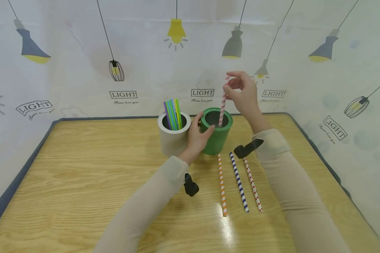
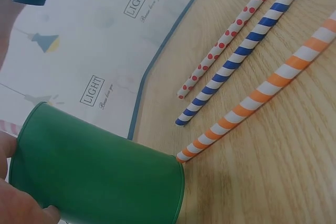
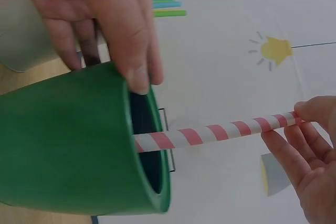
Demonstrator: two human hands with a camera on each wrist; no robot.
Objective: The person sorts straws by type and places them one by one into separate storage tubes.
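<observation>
My right hand (image 1: 243, 92) pinches a pink-and-white striped paper straw (image 1: 223, 105) near its upper end. The straw's lower end is inside the green cup (image 1: 216, 140), hidden by the rim in the right wrist view. With my left hand (image 1: 198, 137) I grip the green cup's rim and left side, the thumb (image 3: 137, 80) at the opening. Close to its left stands a white cup (image 1: 174, 142) with several colourful plastic straws (image 1: 173, 114) in it. In front of the green cup lie an orange-striped straw (image 2: 247, 107), a blue-striped straw (image 2: 244, 50) and a red-dotted straw (image 2: 231, 32).
The wooden table (image 1: 91, 168) has a dark edge (image 1: 114, 117) along its back and sides. Behind it hangs a white backdrop (image 1: 145, 49) printed with lamps. Black wrist mounts are strapped over both sleeves, the right one (image 1: 248, 149) above the red-dotted straw's upper end.
</observation>
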